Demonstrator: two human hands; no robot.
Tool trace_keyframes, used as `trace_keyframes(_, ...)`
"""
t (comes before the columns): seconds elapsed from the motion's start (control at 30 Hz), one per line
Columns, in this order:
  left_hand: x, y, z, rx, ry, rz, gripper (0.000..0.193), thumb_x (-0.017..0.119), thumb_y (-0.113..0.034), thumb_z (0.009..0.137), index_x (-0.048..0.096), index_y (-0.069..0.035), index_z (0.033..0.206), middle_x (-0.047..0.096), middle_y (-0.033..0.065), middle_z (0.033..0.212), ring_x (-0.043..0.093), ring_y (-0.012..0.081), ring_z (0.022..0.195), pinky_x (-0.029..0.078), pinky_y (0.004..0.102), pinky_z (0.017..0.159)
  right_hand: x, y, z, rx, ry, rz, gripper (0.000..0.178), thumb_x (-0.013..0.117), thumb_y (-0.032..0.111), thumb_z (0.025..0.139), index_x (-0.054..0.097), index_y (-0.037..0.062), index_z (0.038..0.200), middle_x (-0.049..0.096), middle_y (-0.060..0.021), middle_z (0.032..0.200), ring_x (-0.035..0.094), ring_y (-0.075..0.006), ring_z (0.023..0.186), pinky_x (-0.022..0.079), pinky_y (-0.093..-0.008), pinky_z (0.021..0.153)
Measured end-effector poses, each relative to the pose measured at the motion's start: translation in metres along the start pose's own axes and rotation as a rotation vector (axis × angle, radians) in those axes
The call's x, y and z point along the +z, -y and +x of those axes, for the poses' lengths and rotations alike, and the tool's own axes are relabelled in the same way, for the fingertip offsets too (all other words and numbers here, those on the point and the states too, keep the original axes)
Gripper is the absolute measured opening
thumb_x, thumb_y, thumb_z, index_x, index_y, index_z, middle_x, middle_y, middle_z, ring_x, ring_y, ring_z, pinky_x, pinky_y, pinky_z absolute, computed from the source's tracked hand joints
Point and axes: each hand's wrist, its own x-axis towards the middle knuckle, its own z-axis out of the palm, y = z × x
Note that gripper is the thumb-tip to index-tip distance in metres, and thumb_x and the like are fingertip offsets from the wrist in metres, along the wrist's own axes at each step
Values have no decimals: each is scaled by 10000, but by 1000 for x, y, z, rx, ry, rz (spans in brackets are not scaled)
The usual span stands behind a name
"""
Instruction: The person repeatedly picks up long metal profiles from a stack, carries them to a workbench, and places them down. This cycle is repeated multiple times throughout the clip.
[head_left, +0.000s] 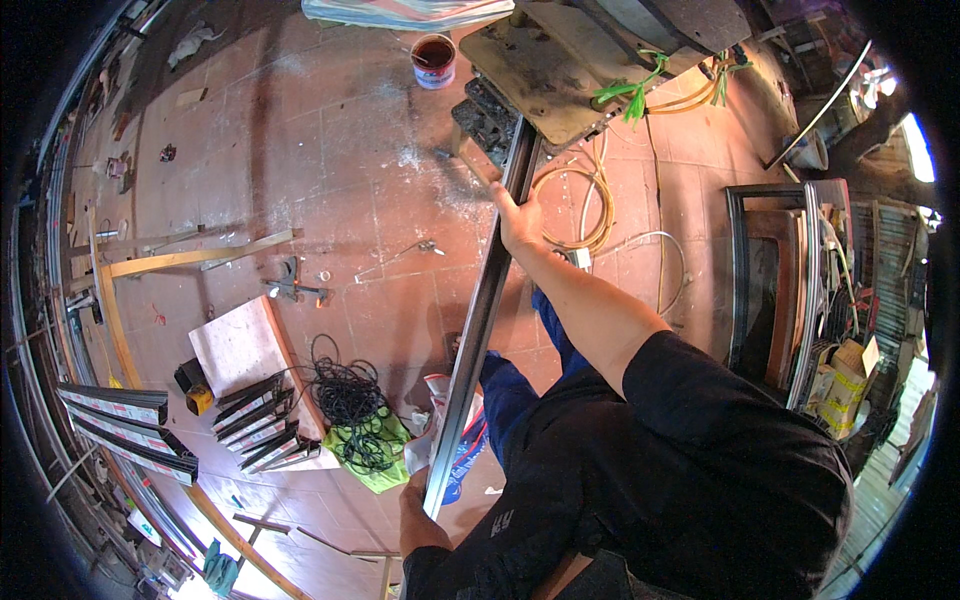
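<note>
A long dark metal profile bar (473, 325) runs aslant through the middle of the head view. Its far end rests at a worn machine (530, 75), where a plate overhangs a smaller block. My right hand (521, 222) is closed round the bar a short way from the machine, thumb along its side. Down by the near end, my left hand (415, 505) grips the bar from its left side; the fingers are partly hidden by the bar. Green ties (635, 92) hang on the machine's right side.
A paint bucket (433, 62) stands left of the machine. Coiled yellow hose (598, 215) lies right of the bar. Left on the tiled floor are a tangled black cable (355, 400), a pale board (245, 350), and stacked short profiles (130, 430). Frames (740, 270) lean at right.
</note>
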Motion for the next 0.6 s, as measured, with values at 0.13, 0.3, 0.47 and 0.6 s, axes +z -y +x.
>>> trace_keyframes(0.13, 0, -9, 9, 34, 30, 0, 566, 514, -583, 1013, 727, -62, 1075, 737, 110, 833, 689, 241, 611, 582, 388, 551, -1, 0, 1, 1, -24, -48, 688, 739, 608, 817, 635, 16, 1152, 728, -196, 996, 704, -347, 1010, 512, -454, 926)
trace_keyframes(0.3, -4, -3, 8, 56, 65, 0, 555, 522, -573, 1011, 720, -59, 1079, 736, 113, 835, 692, 243, 613, 587, 392, 549, -1, 4, -2, -23, -40, -57, 674, 737, 603, 825, 644, 22, 1155, 733, -215, 1018, 702, -376, 1027, 511, -458, 935)
trace_keyframes(0.47, -8, 12, 6, 72, 102, -3, 543, 530, -563, 1009, 714, -57, 1083, 734, 115, 837, 695, 245, 614, 591, 396, 546, -4, 9, -7, -1, -57, -98, 826, 710, 673, 794, 652, -25, 1234, 734, -229, 1095, 695, -347, 1064, 505, -443, 959)
trace_keyframes(0.6, -12, 19, 9, 74, 124, -4, 535, 537, -555, 1007, 709, -55, 1086, 733, 117, 839, 697, 247, 616, 594, 399, 543, -4, 13, -9, -3, -57, -81, 809, 722, 669, 793, 657, -21, 1210, 735, -215, 1064, 695, -327, 1041, 507, -430, 951)
